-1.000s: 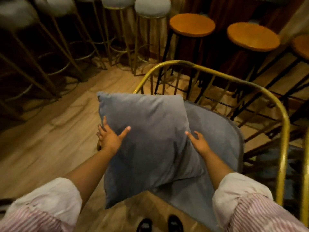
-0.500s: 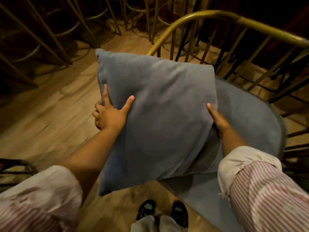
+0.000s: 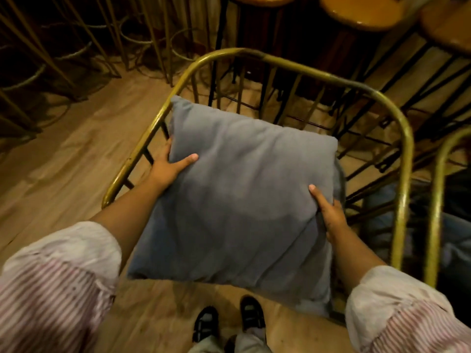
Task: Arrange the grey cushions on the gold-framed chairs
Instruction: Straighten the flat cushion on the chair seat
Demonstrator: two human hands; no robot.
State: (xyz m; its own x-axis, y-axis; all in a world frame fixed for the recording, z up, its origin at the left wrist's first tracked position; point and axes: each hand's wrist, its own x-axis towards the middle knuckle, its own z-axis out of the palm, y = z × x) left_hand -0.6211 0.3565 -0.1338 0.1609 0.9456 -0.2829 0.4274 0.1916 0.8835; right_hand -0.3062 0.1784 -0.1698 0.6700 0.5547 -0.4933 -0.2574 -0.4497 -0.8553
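Note:
A square grey cushion (image 3: pixel 242 200) fills the middle of the view, held flat over the seat of a gold-framed chair (image 3: pixel 288 63). My left hand (image 3: pixel 169 166) grips its left edge, thumb on top and fingers under. My right hand (image 3: pixel 328 215) grips its right edge the same way. The cushion lies inside the chair's curved gold rail and hides the seat almost entirely; a sliver of grey seat shows at its right edge.
A second gold chair frame (image 3: pixel 438 189) stands close on the right. Round wooden stools (image 3: pixel 362 11) with black legs stand behind the chair. Gold stool legs (image 3: pixel 107 42) crowd the back left. Wooden floor (image 3: pixel 63 161) lies open to the left; my shoes (image 3: pixel 229 319) are below.
The cushion has moved right and down, from beside the chair to over its seat inside the gold rail. Both hands kept their grip on its edges.

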